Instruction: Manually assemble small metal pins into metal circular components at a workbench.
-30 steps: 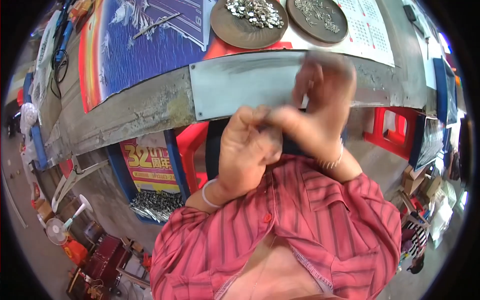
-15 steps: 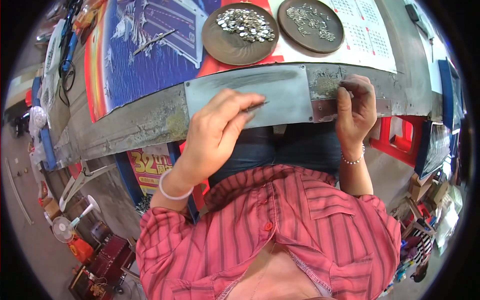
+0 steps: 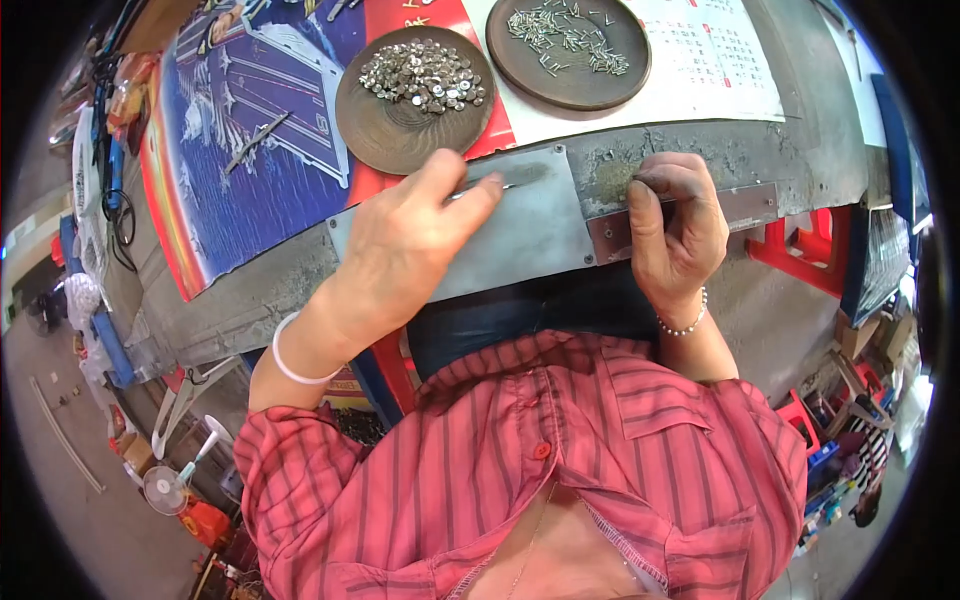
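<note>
My left hand (image 3: 415, 240) pinches a thin metal tweezer-like tool (image 3: 478, 187), its tip lying on the grey metal plate (image 3: 530, 240) at the table's front edge. Just beyond the tip stands a brown round dish (image 3: 395, 130) heaped with small shiny metal discs (image 3: 425, 78). My right hand (image 3: 675, 225) rests on the worn table edge to the right, fingertips pressed together on something too small to make out. A second brown dish (image 3: 590, 85) with several thin metal pins (image 3: 565, 30) stands behind it.
A blue and red printed sheet (image 3: 250, 150) covers the left of the table, with another pair of tweezers (image 3: 255, 140) lying on it. A white printed sheet (image 3: 710, 60) lies at the right. Red plastic stools (image 3: 800, 260) stand under the table; a small fan (image 3: 165, 485) is on the floor.
Both hands have moved from in front of my chest out to the table edge. The left hand has reached forward with the tool toward the dish of discs; the right settled on the edge.
</note>
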`<control>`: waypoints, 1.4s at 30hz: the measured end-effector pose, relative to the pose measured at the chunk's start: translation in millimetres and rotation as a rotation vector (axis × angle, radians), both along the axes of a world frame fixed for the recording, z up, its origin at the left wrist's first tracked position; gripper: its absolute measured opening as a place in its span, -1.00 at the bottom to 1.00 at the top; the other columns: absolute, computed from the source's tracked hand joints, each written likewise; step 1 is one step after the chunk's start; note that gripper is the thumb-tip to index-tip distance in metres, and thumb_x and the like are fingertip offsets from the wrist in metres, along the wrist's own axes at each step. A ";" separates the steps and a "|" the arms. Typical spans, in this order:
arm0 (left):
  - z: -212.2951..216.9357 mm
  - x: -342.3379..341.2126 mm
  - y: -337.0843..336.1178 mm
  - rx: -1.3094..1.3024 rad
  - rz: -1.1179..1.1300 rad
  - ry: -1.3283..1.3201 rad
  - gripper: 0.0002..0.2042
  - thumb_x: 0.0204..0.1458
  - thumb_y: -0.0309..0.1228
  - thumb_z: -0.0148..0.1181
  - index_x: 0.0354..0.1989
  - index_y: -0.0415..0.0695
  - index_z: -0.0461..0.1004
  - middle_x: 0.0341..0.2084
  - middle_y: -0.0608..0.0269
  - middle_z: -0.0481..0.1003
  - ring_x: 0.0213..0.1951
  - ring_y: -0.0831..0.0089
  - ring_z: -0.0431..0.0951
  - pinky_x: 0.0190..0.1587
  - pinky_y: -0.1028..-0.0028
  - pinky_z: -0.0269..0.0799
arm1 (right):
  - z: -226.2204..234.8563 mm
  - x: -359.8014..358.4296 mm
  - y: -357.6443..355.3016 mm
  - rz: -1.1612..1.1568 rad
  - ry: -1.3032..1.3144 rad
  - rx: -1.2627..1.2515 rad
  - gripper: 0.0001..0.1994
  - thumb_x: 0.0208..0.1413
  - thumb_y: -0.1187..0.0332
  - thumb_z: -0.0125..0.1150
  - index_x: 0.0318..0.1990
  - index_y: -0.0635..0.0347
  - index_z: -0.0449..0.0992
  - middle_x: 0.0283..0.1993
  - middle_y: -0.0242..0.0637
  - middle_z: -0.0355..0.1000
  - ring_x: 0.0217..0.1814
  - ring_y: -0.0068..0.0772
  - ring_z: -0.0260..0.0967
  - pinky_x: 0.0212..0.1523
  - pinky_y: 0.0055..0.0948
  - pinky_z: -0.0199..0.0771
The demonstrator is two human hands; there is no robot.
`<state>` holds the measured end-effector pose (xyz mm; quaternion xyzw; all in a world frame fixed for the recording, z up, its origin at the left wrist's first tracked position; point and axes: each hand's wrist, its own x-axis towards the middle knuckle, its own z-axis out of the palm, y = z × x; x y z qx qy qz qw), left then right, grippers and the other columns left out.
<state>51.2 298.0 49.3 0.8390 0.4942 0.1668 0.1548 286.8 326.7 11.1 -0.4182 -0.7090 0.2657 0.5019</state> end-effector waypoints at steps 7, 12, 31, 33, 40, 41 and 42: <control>10.1 -32.1 -30.5 -0.127 0.157 0.003 -0.70 -0.14 -0.68 0.03 -0.20 -0.16 0.50 -0.42 0.14 0.34 -0.45 0.18 0.50 -0.45 0.29 0.41 | 4.5 -0.2 3.6 0.010 0.010 0.060 -0.86 -0.08 0.55 0.27 -0.38 0.27 0.41 -0.37 -0.19 0.38 -0.42 -0.33 0.32 -0.43 -0.49 0.36; 10.0 3.3 -15.4 -0.105 0.119 -0.061 -0.69 -0.14 -0.67 0.04 -0.18 -0.15 0.49 -0.41 0.13 0.34 -0.42 0.17 0.50 -0.42 0.29 0.41 | 2.2 0.2 2.8 0.011 -0.055 0.123 -0.84 -0.13 0.53 0.30 -0.41 0.24 0.41 -0.43 -0.22 0.39 -0.45 -0.26 0.29 -0.41 -0.40 0.30; 11.6 17.3 -58.2 -0.259 0.371 -0.946 -0.74 0.14 -0.55 0.03 0.02 -0.27 0.39 -0.32 0.27 0.44 -0.51 0.68 0.33 -0.51 0.69 0.24 | 11.6 -6.5 -7.7 0.132 0.139 -0.097 -0.91 -0.01 0.59 0.17 -0.39 0.29 0.37 -0.41 -0.27 0.33 -0.50 -0.54 0.25 -0.52 -0.55 0.28; 21.9 29.9 -67.8 -0.366 0.382 -1.152 -0.68 0.18 -0.51 -0.03 0.12 -0.24 0.29 -0.34 0.27 0.44 -0.56 0.74 0.27 -0.52 0.75 0.21 | 28.6 -16.2 -25.8 0.219 0.354 -0.491 -0.98 0.05 0.61 0.05 -0.35 0.33 0.36 -0.38 -0.34 0.31 -0.41 -0.64 0.21 -0.40 -0.65 0.25; 23.0 53.7 -87.0 -0.321 0.323 -1.336 -0.70 0.20 -0.58 -0.10 0.10 -0.24 0.27 -0.44 0.42 0.38 -0.47 0.72 0.27 -0.40 0.71 0.23 | 41.6 -53.6 -31.4 0.486 0.242 -0.170 -0.80 -0.06 0.43 0.25 -0.47 0.30 0.32 -0.51 -0.23 0.33 -0.52 -0.40 0.28 -0.46 -0.49 0.31; 20.1 56.3 -89.4 -0.285 0.333 -1.384 -0.70 0.19 -0.58 -0.10 0.10 -0.24 0.27 -0.43 0.41 0.39 -0.46 0.72 0.28 -0.38 0.71 0.23 | 41.7 -58.7 -33.6 0.449 0.235 -0.107 -0.79 -0.06 0.41 0.26 -0.47 0.30 0.32 -0.54 -0.23 0.32 -0.55 -0.37 0.27 -0.50 -0.47 0.30; 19.3 57.4 -92.2 -0.237 0.364 -1.332 -0.71 0.18 -0.59 -0.10 0.09 -0.26 0.26 -0.38 0.34 0.42 -0.40 0.68 0.35 -0.32 0.68 0.29 | 41.5 -64.2 -35.6 0.412 0.230 -0.046 -0.78 -0.05 0.40 0.27 -0.46 0.30 0.33 -0.56 -0.22 0.31 -0.58 -0.35 0.26 -0.53 -0.45 0.29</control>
